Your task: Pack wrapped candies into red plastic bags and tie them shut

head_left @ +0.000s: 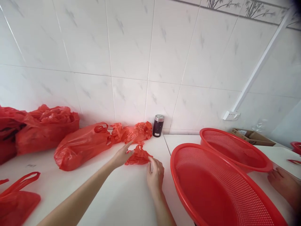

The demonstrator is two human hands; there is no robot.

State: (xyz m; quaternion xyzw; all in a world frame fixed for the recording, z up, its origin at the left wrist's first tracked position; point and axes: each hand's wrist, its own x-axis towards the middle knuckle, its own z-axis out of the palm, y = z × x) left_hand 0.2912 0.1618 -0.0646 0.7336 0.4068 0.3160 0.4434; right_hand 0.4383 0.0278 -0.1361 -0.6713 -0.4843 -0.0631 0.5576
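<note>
A small crumpled red plastic bag [138, 156] lies on the white table between my two hands. At its left end is my left hand [122, 156], with index finger and thumb stretched out and apart; the thumb reaches the bag's edge. My right hand [155, 174] is at the bag's right end, its fingers bent and the index fingertip at the plastic. Its thumb stands apart from the index finger, and nothing shows between them. Just behind lies a longer crumpled red bag [133, 133] against the wall.
Filled red bags [83, 144] line the left side, and another red bag [20, 205] lies front left. A dark thermos [158, 126] stands by the wall. Two red mesh baskets [175, 169] occupy the right, near a cardboard box [256, 138] and another person's hand [282, 180].
</note>
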